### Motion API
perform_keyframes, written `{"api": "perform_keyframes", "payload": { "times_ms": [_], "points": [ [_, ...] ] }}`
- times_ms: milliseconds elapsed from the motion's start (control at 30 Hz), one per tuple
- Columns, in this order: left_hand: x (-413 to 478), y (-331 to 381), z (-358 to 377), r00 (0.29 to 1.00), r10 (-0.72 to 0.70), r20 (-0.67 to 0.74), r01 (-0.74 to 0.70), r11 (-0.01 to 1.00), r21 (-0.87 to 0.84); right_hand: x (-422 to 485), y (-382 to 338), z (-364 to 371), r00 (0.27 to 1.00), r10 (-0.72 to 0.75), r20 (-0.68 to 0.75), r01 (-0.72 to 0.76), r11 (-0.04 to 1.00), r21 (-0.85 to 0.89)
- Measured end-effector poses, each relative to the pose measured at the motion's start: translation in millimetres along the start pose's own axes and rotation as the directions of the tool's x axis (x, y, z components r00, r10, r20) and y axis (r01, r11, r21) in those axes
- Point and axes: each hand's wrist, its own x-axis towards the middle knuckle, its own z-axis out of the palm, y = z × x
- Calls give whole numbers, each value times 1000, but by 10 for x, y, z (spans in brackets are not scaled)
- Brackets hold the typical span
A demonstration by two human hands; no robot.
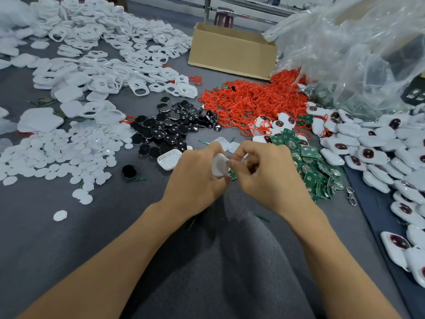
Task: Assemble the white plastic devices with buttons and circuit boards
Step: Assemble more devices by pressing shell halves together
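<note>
My left hand (195,178) grips a white plastic shell (219,166) just above the grey cloth. My right hand (264,173) meets it from the right, its fingertips pinching at the shell's edge, where a bit of green circuit board (232,174) shows underneath. What the right fingers pinch is hidden. A white shell half (169,159) lies open just left of my hands. Black buttons (172,127) are heaped behind them and green circuit boards (315,164) lie to the right.
White shell frames (110,58) and white discs (57,155) cover the left side. Red rubber loops (248,100) lie beyond, by a cardboard box (232,51) and a clear plastic bag (358,49). Assembled white devices (377,148) pile up on the right.
</note>
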Motion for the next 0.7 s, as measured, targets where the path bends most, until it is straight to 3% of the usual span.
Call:
{"api": "perform_keyframes", "payload": {
  "times_ms": [200,433,600,700],
  "points": [
    [16,63,21,995,-73,-62,80,989,125,-40,-81,200,990,-45,-133,38,998,-56],
    [12,14,58,986,-109,-127,141,951,275,-54,-82,309,997,-73,9,73,991,-109],
    [-5,-1,70,993,-56,-107,90,935,344,-44,-67,237,1000,-22,-19,21,997,-74],
    [-25,11,83,997,-14,-82,48,906,420,-42,-68,213,998,-28,-57,19,990,-142]
  ]
}}
